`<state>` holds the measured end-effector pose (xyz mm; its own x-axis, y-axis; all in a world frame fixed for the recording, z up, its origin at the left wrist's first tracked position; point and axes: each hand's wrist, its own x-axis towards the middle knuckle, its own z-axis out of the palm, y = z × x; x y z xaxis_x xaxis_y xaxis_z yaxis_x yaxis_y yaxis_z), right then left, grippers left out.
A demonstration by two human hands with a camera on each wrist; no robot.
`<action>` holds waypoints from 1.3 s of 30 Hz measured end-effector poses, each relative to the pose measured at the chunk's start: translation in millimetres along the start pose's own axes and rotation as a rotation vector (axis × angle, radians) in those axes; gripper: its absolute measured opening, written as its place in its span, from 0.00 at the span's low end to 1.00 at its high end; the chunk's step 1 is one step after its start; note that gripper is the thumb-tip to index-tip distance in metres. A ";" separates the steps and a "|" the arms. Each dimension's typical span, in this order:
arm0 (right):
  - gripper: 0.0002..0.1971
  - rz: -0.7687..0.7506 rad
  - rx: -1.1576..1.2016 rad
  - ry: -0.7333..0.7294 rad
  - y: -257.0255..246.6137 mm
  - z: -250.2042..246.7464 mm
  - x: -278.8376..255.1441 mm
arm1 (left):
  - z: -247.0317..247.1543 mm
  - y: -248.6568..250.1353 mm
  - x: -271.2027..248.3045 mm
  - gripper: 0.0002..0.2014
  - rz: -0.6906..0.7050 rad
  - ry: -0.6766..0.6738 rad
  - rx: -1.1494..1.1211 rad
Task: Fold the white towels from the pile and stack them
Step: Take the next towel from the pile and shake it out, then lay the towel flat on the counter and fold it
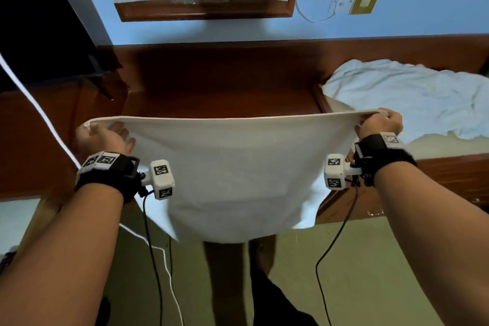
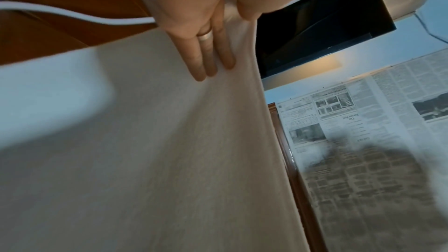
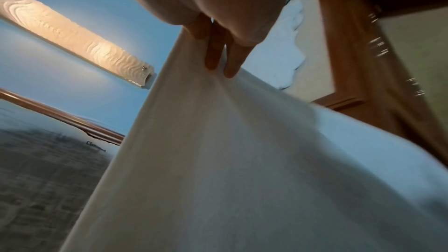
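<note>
We are seeing a wood-framed board (image 1: 203, 12) covered in newspaper pages (image 2: 358, 122) hanging on the blue wall (image 1: 344, 24), a yellow plate (image 1: 365, 0) sitting beside a white outlet (image 1: 341, 0), a dark screen (image 1: 39, 21) standing at left, and a white cable (image 1: 31, 100) crossing the brown wooden counter (image 1: 225, 79).

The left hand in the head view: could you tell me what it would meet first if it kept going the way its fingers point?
Probably the dark wooden counter beyond the held towel, though depth is unclear.
</note>
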<state>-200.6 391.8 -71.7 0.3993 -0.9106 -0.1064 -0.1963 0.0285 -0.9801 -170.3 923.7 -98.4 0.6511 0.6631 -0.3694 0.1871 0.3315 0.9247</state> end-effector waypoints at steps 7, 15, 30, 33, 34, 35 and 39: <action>0.13 0.032 0.127 -0.063 -36.6 143.2 67.9 | 107.3 42.4 51.1 0.21 0.018 -0.127 -0.038; 0.24 -0.099 -0.268 -0.479 56.1 232.4 105.2 | 168.9 -26.8 125.5 0.31 0.116 -0.277 0.402; 0.40 -0.361 -1.535 -1.151 192.9 193.2 59.2 | 120.5 -174.1 136.0 0.46 0.106 -0.642 1.848; 0.40 -0.341 -1.501 -1.132 183.4 242.5 75.9 | 157.7 -158.4 169.6 0.46 0.124 -0.673 1.843; 0.40 -0.327 -1.496 -1.130 179.0 252.6 78.5 | 165.1 -154.7 174.6 0.46 0.115 -0.685 1.818; 0.40 -0.319 -1.491 -1.134 176.5 257.2 78.6 | 167.8 -153.2 174.7 0.45 0.114 -0.694 1.780; 0.41 -0.383 -1.509 -1.159 177.9 211.0 56.5 | 141.4 -169.0 128.4 0.44 0.181 -0.750 1.707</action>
<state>-24.0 432.4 -287.4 0.7821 -0.0914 -0.6165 -0.2035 -0.9724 -0.1140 -14.3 857.9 -289.1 0.8015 0.0574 -0.5952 0.2176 -0.9551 0.2009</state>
